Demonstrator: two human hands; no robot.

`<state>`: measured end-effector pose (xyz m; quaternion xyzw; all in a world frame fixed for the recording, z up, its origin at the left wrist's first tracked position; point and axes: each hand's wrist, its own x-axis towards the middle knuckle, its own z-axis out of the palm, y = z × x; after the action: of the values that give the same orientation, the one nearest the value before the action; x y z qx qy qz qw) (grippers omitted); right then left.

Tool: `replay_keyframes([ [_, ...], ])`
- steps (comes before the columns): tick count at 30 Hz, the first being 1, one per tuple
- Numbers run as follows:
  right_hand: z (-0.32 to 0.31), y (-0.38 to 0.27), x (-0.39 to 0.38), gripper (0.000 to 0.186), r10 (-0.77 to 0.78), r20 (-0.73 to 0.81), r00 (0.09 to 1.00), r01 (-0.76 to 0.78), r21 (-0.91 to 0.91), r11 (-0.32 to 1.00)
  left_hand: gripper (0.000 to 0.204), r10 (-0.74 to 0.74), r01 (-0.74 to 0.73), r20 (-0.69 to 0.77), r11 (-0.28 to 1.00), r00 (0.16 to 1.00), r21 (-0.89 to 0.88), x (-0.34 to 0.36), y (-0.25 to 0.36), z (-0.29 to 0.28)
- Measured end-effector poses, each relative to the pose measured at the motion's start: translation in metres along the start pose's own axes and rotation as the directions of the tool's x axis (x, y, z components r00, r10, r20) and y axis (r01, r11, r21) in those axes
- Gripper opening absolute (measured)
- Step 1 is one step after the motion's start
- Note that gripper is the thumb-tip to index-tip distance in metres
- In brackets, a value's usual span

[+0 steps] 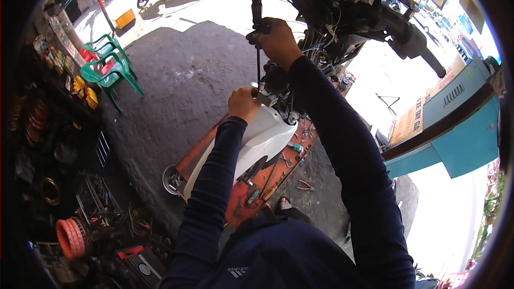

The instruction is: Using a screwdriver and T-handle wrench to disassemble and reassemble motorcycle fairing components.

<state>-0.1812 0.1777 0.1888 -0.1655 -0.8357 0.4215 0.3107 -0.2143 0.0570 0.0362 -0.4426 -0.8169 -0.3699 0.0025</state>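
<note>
My right hand [276,42] is closed round the top of a tool with a long thin dark shaft [258,67]; its handle is hidden by my fingers. The shaft runs down to my left hand [244,104], which is closed at a small metal part [262,98] near its lower end. What my left fingers hold is hidden. Just below lies a white body panel [262,134], next to a partly stripped motorbike front [321,21] with bare cables. The bike's dark handlebar grip [257,0] hangs just above my right hand.
Beneath the panel, a red-orange bench [243,203] carries scattered tools and small parts. Pliers [306,185] lie on the ground to its right. Green chairs [110,67] stand at left, above metal parts and an orange ring-shaped part [72,239]. A blue cabinet [460,134] is at right.
</note>
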Motion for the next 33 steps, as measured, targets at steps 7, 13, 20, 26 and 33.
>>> replay_keyframes([
  [7, -0.012, -0.077, -0.046, 0.015, -0.645, -0.055, 0.762, 0.62, 0.349, 0.703, 0.021, -0.141, -0.004, -0.212, 0.823, 0.967, -0.567, -0.031, 0.012, -0.029],
  [13, -0.065, -0.088, -0.161, 0.038, -0.653, 0.401, 0.643, 0.581, 0.3, 0.757, 0.018, -0.264, -0.169, -0.285, 0.388, 0.922, -0.906, -0.2, 0.037, -0.048],
  [20, -0.096, 0.103, -0.322, 0.02, 0.127, 0.781, 0.611, -0.333, 0.108, 0.937, 0.018, -0.812, 0.344, 0.34, -0.184, 0.475, -0.921, -0.361, 0.004, 0.136],
  [26, -0.109, 0.314, -0.501, 0.02, 0.678, 0.735, -0.005, -0.972, -0.164, 0.171, 0.01, -0.978, 0.608, 0.194, -0.105, 0.082, -0.787, -0.43, -0.081, 0.294],
  [33, -0.116, 0.451, -0.614, 0.013, 0.685, 0.647, -0.334, -0.872, 0.064, -0.486, 0.006, -0.995, 0.721, 0.063, 0.012, 0.077, -0.693, -0.483, -0.17, 0.395],
])
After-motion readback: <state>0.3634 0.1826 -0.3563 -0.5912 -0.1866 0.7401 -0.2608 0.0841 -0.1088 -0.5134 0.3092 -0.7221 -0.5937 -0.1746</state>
